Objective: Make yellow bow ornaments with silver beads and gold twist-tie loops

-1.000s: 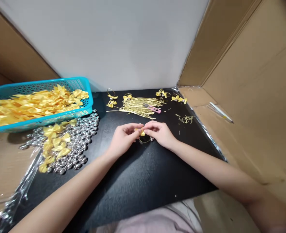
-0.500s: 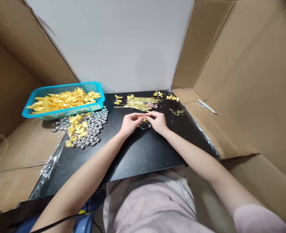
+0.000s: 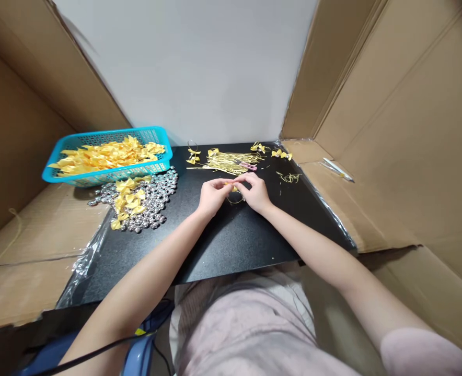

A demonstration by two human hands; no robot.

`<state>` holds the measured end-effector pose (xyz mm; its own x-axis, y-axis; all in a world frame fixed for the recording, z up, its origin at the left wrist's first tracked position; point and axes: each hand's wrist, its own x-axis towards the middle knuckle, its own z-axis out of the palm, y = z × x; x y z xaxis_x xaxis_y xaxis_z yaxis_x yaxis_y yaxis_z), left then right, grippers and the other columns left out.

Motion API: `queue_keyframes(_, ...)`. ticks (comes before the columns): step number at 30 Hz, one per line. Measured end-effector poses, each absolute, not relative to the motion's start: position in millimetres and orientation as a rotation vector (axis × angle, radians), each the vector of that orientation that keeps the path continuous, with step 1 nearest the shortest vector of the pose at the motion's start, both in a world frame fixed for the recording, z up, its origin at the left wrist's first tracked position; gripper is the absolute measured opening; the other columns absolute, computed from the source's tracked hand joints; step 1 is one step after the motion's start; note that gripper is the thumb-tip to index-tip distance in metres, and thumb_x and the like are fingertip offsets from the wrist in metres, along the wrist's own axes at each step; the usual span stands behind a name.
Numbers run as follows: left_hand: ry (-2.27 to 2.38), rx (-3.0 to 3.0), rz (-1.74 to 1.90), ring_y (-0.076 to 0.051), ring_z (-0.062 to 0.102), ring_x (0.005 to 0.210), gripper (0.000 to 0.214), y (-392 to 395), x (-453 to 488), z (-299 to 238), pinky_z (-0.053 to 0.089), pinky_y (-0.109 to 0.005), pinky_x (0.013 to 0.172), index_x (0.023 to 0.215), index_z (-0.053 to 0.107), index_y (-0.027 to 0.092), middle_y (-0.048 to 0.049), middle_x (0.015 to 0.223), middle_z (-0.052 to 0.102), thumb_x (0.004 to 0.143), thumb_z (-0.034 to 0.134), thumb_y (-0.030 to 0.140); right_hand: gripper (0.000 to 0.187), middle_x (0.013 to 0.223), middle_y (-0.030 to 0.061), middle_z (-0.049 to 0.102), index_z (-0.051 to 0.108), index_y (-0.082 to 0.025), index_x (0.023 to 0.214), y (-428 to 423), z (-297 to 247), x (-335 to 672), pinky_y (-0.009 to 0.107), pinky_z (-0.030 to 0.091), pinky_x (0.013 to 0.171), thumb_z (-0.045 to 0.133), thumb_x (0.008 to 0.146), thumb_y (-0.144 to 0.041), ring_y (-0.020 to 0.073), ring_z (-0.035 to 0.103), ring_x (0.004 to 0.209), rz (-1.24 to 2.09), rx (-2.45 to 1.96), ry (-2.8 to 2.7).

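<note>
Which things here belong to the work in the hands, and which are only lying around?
Seem to belong:
yellow bow and thin loop at the left hand and right hand
silver beads, gold strands, pink tool
blue basket with more bows

Seem only lying around:
tangled gold scraps
slim white object on the cardboard, unclear what
black cable

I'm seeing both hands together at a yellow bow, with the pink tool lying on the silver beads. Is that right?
Not quite: the head view shows the pink tool on the gold wires, not the silver beads. The left hand and right hand are together at a yellow bow.
</note>
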<state>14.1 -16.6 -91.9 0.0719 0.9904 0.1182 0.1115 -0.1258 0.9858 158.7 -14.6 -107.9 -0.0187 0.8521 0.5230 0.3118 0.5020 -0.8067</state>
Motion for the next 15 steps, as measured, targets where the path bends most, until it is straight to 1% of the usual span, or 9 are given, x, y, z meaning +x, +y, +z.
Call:
queue_keyframes(2,1.160,1.382,1.194,-0.009,0.056,0.052,0.018,-17,13,-90,0.047,-0.024,0.052,0.088,0.068,0.012,0.0015,0.067,0.065,0.081,0.067,0.029,0.016,0.085,0.0063,0.072,0.071,-0.017,0.083,-11,-112,159,0.035,0.053,0.082,0.063,0.081,-0.031,0.0189,0.066,0.084,0.645,-1.020,-1.599)
queue_keyframes(4,1.137,1.356,1.217,-0.009,0.054,0.049,0.025,-17,12,-90,0.043,-0.022,0.048,0.092,0.071,0.012,0.0007,0.063,0.066,0.074,0.070,0.029,0.023,0.082,0.0064,0.072,0.070,-0.015,0.084,-8,-116,160,0.033,0.054,0.076,0.060,0.083,-0.036,0.0180,0.067,0.078,0.688,-1.016,-1.608)
queue_keyframes(7,1.105,1.345,1.238,-0.009,0.052,0.049,0.032,-17,11,-91,0.038,-0.020,0.045,0.093,0.073,0.012,-0.0017,0.063,0.067,0.067,0.071,0.030,0.023,0.081,0.0059,0.071,0.068,-0.016,0.081,-7,-118,160,0.031,0.053,0.073,0.058,0.084,-0.036,0.0168,0.066,0.075,0.678,-1.017,-1.614)
queue_keyframes(9,1.087,1.356,1.235,-0.009,0.053,0.051,0.031,-18,12,-91,0.038,-0.020,0.045,0.090,0.074,0.012,-0.0032,0.066,0.069,0.066,0.072,0.032,0.017,0.083,0.0056,0.069,0.066,-0.017,0.079,-9,-116,160,0.032,0.052,0.076,0.059,0.083,-0.032,0.0169,0.064,0.079,0.625,-1.014,-1.618)
queue_keyframes(11,1.072,1.371,1.227,-0.010,0.055,0.053,0.031,-19,13,-91,0.040,-0.020,0.047,0.086,0.074,0.012,-0.0039,0.068,0.071,0.064,0.075,0.034,0.012,0.085,0.0052,0.068,0.064,-0.018,0.075,-13,-113,161,0.034,0.049,0.083,0.060,0.082,-0.028,0.0178,0.061,0.084,0.551,-1.000,-1.630)
queue_keyframes(13,1.060,1.384,1.220,-0.010,0.056,0.055,0.031,-21,14,-90,0.041,-0.021,0.049,0.085,0.074,0.012,-0.0042,0.069,0.071,0.064,0.076,0.035,0.010,0.085,0.0049,0.066,0.062,-0.019,0.074,-16,-109,161,0.035,0.046,0.087,0.060,0.082,-0.025,0.0188,0.058,0.088,0.476,-0.981,-1.652)
queue_keyframes(15,1.054,1.393,1.213,-0.011,0.057,0.055,0.031,-21,14,-88,0.042,-0.021,0.050,0.084,0.074,0.012,-0.0046,0.068,0.072,0.063,0.077,0.035,0.010,0.085,0.0048,0.064,0.060,-0.020,0.073,-18,-107,161,0.036,0.045,0.088,0.058,0.083,-0.022,0.0194,0.056,0.089,0.412,-0.966,-1.673)
